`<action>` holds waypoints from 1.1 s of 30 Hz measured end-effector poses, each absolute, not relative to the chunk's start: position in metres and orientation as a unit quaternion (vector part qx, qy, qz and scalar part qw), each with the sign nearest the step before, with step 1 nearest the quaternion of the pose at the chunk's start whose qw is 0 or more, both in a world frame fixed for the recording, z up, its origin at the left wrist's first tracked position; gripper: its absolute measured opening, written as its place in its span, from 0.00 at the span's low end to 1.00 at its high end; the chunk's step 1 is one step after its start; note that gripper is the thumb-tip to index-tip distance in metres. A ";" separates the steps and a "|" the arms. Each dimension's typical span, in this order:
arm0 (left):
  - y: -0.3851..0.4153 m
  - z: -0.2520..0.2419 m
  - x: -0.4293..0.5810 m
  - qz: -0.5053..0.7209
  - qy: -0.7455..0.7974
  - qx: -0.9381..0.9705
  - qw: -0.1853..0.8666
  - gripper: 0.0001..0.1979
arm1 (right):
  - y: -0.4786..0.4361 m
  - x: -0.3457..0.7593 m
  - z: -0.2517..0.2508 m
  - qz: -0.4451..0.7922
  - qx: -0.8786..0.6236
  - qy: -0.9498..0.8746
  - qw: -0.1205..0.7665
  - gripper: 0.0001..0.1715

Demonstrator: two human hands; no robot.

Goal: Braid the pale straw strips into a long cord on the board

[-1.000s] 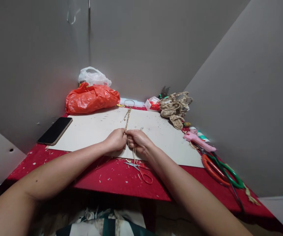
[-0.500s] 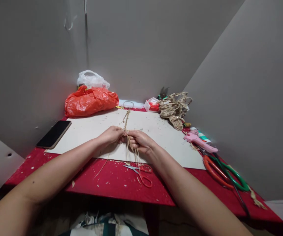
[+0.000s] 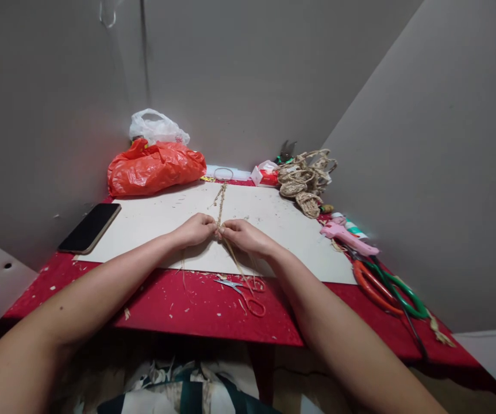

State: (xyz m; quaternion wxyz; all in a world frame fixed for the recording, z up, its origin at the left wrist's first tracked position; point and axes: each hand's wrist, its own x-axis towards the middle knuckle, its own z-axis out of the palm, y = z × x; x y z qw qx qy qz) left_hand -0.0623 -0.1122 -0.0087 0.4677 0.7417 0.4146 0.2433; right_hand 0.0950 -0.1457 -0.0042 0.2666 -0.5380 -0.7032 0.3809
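A thin braided straw cord (image 3: 220,202) runs along the white board (image 3: 273,230) from a small ring (image 3: 223,173) at the far end toward me. My left hand (image 3: 196,229) and my right hand (image 3: 241,236) meet at its near end, both pinched shut on the straw strands. Loose strands (image 3: 239,267) trail from under my right hand toward the small red-handled scissors (image 3: 248,293) on the red table (image 3: 196,310).
A black phone (image 3: 89,227) lies at the left. An orange plastic bag (image 3: 155,168) and a white bag (image 3: 157,126) sit at the back. A pile of woven straw pieces (image 3: 306,184), a pink glue gun (image 3: 348,237) and large orange and green shears (image 3: 388,287) lie along the right wall.
Both hands stay at the cord's near end and have shifted slightly, working the strands. The loose strands now fan out lower, and the view has tilted a little.
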 end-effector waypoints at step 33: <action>-0.120 -0.002 -0.062 0.263 0.377 0.558 0.691 0.09 | -0.179 0.088 0.021 0.412 -0.428 -0.797 0.107 0.15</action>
